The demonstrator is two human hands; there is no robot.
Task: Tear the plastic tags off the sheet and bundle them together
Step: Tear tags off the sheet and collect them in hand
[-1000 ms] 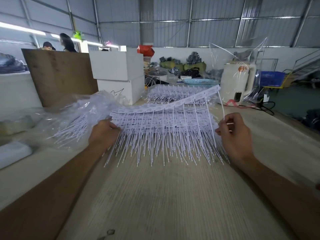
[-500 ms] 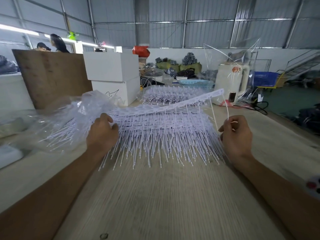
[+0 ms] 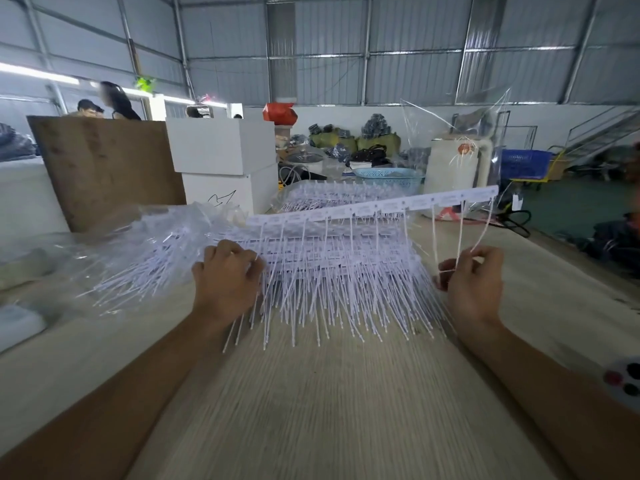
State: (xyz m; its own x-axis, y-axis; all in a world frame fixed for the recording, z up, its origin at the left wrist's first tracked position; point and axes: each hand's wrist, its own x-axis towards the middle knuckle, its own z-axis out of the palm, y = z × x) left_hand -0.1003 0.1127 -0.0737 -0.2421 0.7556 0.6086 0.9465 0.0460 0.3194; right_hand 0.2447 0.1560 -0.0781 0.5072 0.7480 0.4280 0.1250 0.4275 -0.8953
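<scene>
**Tag sheets on the worktop, clutter behind them**

A thick stack of white plastic tag sheets [image 3: 332, 271] lies on the pale wooden worktop [image 3: 329, 410], its thin stems fanning toward the person. The left hand [image 3: 227, 275] rests on the stack's left edge, fingers curled over the tags, a grip pressed down on them. The right hand [image 3: 472, 282], just right of the stack, pinches a few long tag stems [image 3: 459, 233] between thumb and fingers. Those stems run up to the top strip [image 3: 381, 206], which is lifted clear of the stack and slants upward to the right.

Left of the stack sits a crumpled clear plastic bag [image 3: 138, 251] holding more loose tags. Behind the stack lies a second pile of tags [image 3: 339, 197], partly screened by the raised strip. Further back from the stack stand two white boxes [image 3: 221, 161], one on the other, a brown board [image 3: 107, 171] to their left, a light blue basket [image 3: 388, 176] and a white appliance [image 3: 453, 164] wrapped in clear film. Two people stand beyond the board.
</scene>
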